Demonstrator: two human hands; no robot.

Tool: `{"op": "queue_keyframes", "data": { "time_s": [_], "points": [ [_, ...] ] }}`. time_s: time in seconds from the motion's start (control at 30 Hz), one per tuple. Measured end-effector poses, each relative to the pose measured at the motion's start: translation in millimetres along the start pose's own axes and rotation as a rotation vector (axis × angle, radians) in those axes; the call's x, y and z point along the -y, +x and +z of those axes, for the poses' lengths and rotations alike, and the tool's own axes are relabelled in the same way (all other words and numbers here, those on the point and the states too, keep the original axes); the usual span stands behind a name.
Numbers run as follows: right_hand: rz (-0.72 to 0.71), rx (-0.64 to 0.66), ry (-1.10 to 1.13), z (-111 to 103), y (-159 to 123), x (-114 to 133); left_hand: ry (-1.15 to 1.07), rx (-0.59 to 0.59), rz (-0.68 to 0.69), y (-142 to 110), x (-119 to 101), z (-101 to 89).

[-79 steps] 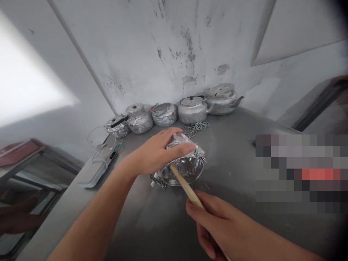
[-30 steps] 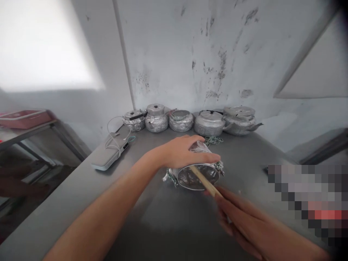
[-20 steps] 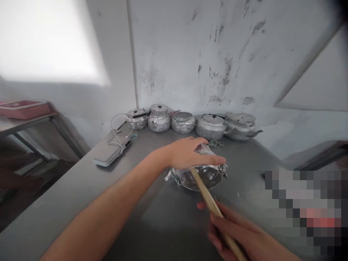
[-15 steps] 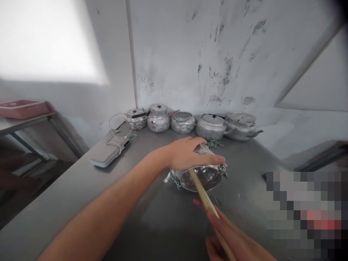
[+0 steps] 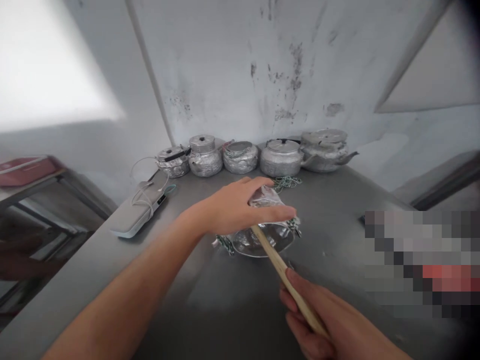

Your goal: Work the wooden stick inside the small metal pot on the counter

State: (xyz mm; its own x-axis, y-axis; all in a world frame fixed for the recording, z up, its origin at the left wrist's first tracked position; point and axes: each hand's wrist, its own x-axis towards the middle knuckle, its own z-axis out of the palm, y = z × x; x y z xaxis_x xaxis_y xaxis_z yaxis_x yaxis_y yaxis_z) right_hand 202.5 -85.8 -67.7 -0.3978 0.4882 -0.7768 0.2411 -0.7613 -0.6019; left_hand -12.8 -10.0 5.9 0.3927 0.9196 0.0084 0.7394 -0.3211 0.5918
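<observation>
A dented silvery metal pot [image 5: 267, 196] lies tilted on the table, its round mouth facing me. Green-and-white cord [image 5: 294, 226] is tied at both sides of its rim. Over its upper side my left hand [image 5: 236, 204] is spread, thumb near the rim and fingers behind, gripping it. My right hand [image 5: 309, 305] is closed round a wooden stick [image 5: 275, 258]. The stick's far end goes into the pot's mouth, and its tip is hidden inside.
Several battered metal kettles and pots [image 5: 283, 157] line the back of the grey table [image 5: 225, 310] by the stained wall. A power bank [image 5: 137, 212] with a white cable lies left. A coil of cord [image 5: 287, 183] sits behind the pot. A pink basket [image 5: 28, 170] stands on a side rack.
The view has shifted, so most things sit further left. My right hand shows more fully, still gripping the stick inside the pot. My left hand keeps its place on the pot.
</observation>
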Motion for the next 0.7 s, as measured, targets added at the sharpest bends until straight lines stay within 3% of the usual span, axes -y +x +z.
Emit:
{"op": "queue_keyframes", "data": {
  "time_s": [0.17,0.37,0.57,0.7],
  "points": [
    [0.026,-0.045,0.044,5,-9,4,0.014,0.016,0.012,-2,-6,-1.9],
    [0.034,-0.009,0.015,5,-9,9,0.017,0.025,-0.030,-2,-8,-0.2],
    [-0.110,0.027,-0.019,1,0,9,0.018,0.009,-0.046,0,-8,2.3],
    [-0.216,-0.041,-0.055,-7,9,-5,0.015,0.008,-0.025,0,-9,2.2]
  ]
}}
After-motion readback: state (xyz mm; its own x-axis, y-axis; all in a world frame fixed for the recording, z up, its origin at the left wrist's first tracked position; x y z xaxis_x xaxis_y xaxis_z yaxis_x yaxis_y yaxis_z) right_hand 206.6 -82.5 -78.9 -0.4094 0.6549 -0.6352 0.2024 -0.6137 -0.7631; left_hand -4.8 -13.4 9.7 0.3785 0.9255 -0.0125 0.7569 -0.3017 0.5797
